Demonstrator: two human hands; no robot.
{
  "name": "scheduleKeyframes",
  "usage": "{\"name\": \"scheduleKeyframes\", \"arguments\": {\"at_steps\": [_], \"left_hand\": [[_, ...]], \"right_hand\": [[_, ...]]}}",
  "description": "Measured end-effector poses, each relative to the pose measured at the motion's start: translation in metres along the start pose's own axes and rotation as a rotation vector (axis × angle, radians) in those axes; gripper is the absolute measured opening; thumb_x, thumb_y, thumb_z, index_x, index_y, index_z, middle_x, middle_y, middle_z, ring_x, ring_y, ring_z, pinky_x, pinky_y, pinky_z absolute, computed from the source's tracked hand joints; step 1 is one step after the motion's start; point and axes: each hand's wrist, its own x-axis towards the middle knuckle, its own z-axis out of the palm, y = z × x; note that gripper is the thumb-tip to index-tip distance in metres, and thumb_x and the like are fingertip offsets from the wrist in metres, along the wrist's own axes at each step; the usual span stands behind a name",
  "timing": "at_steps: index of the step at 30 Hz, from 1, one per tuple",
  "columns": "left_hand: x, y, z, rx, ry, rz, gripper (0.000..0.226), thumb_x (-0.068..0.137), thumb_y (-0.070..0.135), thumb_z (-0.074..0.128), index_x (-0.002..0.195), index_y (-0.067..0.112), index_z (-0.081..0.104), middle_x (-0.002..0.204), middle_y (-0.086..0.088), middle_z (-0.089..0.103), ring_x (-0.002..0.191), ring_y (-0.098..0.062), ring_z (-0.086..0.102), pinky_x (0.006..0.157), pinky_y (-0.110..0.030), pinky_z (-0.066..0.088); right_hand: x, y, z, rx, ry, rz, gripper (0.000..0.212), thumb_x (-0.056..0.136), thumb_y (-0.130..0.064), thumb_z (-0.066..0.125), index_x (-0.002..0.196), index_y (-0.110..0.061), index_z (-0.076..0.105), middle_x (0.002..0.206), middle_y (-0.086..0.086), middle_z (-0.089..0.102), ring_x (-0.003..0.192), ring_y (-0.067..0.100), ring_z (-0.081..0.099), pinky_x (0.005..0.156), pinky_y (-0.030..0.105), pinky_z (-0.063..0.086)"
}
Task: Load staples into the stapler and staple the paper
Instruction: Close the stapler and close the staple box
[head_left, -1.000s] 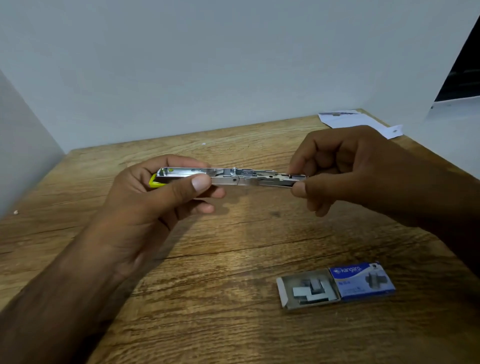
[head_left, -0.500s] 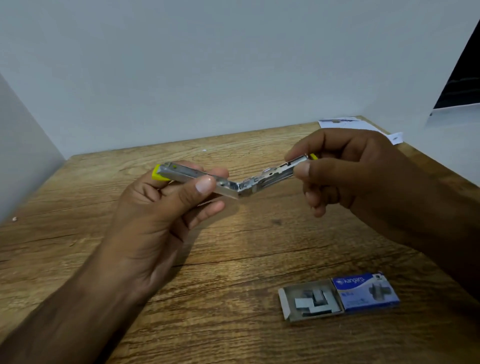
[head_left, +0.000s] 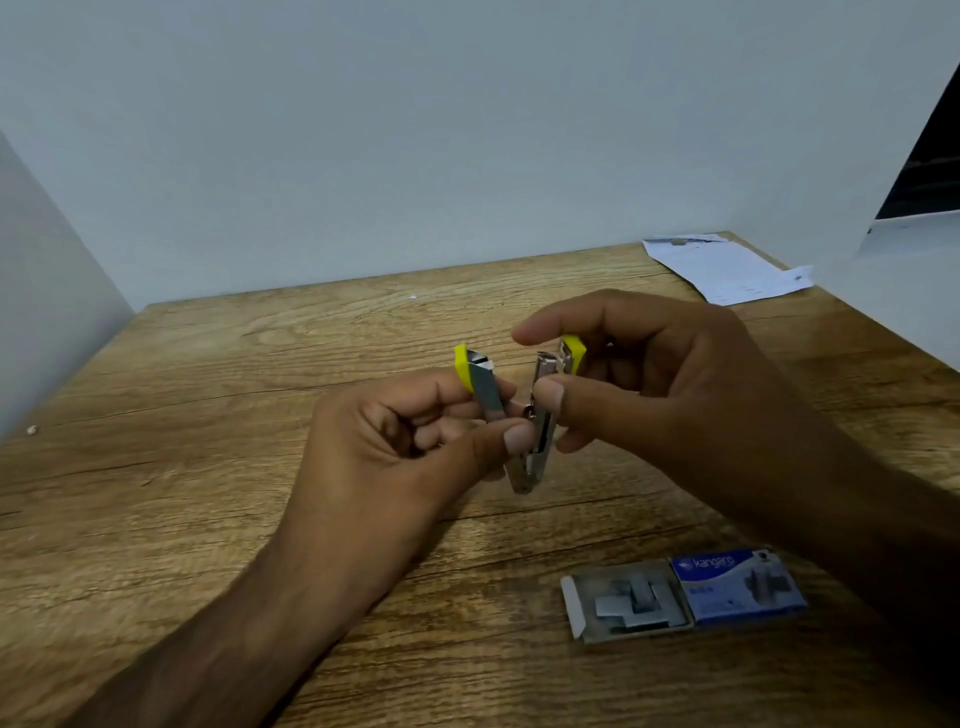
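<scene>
While gripped in both hands (head_left: 415, 441) (head_left: 649, 384), stapler (head_left: 535, 447) in a narrow V (hinge down), yellow tips upward.

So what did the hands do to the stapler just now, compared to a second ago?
The stapler was stretched out flat; now both halves are folded up into a narrow V, hinge pointing down. The left hand and right hand kept hold of their halves and came together. The staple box and paper stayed put on the table.

Shiny metal stapler (head_left: 540, 415) with yellow plastic ends; matt wood-grain table (head_left: 208, 467).
</scene>
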Motion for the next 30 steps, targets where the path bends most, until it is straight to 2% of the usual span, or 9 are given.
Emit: {"name": "scheduleKeyframes", "arguments": {"at_steps": [4,6,8,10,12,16,19,24,30], "left_hand": [[0.001,-0.004,-0.002,-0.005,-0.006,-0.028,0.020,0.082,0.012,0.082,0.101,0.009,0.078,0.083,-0.045,0.060,0.077,-0.063,0.060,0.071,-0.065,0.056],[0.001,-0.008,-0.002,-0.005,-0.010,-0.047,0.020,0.081,0.013,0.083,0.100,0.010,0.079,0.066,-0.032,0.058,0.060,-0.041,0.059,0.059,-0.047,0.059],[0.000,-0.011,0.000,0.018,-0.027,-0.069,0.021,0.080,0.017,0.083,0.099,0.010,0.079,0.056,-0.008,0.055,0.057,-0.025,0.051,0.057,-0.052,0.057],[-0.001,-0.014,0.003,0.086,-0.041,-0.065,0.022,0.079,0.024,0.083,0.098,0.013,0.080,0.059,-0.007,0.064,0.054,-0.034,0.053,0.061,-0.065,0.057],[-0.002,-0.013,0.005,0.136,-0.035,-0.056,0.019,0.080,0.028,0.081,0.097,0.020,0.080,0.067,-0.015,0.071,0.063,-0.046,0.063,0.060,-0.065,0.056],[-0.004,-0.011,0.008,0.222,-0.032,-0.065,0.017,0.080,0.030,0.079,0.097,0.026,0.080,0.081,-0.007,0.079,0.074,-0.038,0.074,0.065,-0.059,0.060],[-0.005,-0.010,0.007,0.254,-0.024,-0.091,0.020,0.079,0.031,0.077,0.098,0.026,0.079,0.084,-0.008,0.079,0.080,-0.039,0.073,0.069,-0.058,0.059],[-0.008,-0.006,0.009,0.305,-0.028,-0.100,0.021,0.081,0.035,0.074,0.101,0.031,0.078,0.087,0.005,0.080,0.080,-0.017,0.077,0.069,-0.051,0.062],[-0.011,-0.003,0.009,0.346,-0.028,-0.096,0.020,0.082,0.037,0.073,0.100,0.029,0.078,0.086,0.008,0.080,0.079,-0.011,0.076,0.067,-0.049,0.063]], "right_hand": [[0.000,0.004,0.000,0.049,-0.011,0.023,0.028,0.089,-0.005,0.071,0.111,-0.022,0.075,0.090,0.023,0.065,0.075,0.032,0.072,0.064,0.038,0.065],[0.000,0.006,0.001,0.005,-0.013,0.024,0.030,0.088,-0.006,0.072,0.111,-0.024,0.074,0.091,0.018,0.068,0.075,0.027,0.074,0.066,0.041,0.065],[0.000,0.008,0.002,-0.022,-0.013,0.030,0.031,0.086,-0.010,0.074,0.112,-0.025,0.073,0.093,0.012,0.072,0.080,0.026,0.075,0.070,0.043,0.065],[0.000,0.008,0.003,-0.038,-0.016,0.028,0.030,0.085,-0.010,0.076,0.111,-0.025,0.074,0.092,0.007,0.074,0.083,0.024,0.075,0.073,0.043,0.065],[-0.001,0.007,0.004,-0.071,-0.034,0.008,0.032,0.084,-0.010,0.077,0.112,-0.025,0.074,0.094,0.003,0.075,0.084,0.020,0.074,0.074,0.039,0.065],[-0.001,0.004,0.004,-0.098,-0.063,-0.019,0.035,0.083,-0.011,0.079,0.115,-0.024,0.075,0.096,0.000,0.076,0.085,0.015,0.074,0.074,0.030,0.064],[0.000,0.003,0.003,-0.009,-0.089,-0.007,0.037,0.078,-0.005,0.080,0.113,-0.016,0.076,0.092,0.009,0.076,0.080,0.023,0.076,0.074,0.029,0.063],[-0.001,0.001,0.006,0.070,-0.087,-0.006,0.036,0.074,-0.007,0.080,0.110,-0.011,0.076,0.088,0.009,0.079,0.074,0.021,0.079,0.071,0.028,0.063],[-0.003,-0.002,0.009,0.064,-0.087,-0.030,0.034,0.074,-0.004,0.078,0.107,-0.010,0.076,0.085,0.007,0.079,0.070,0.013,0.079,0.071,0.018,0.060]]}}
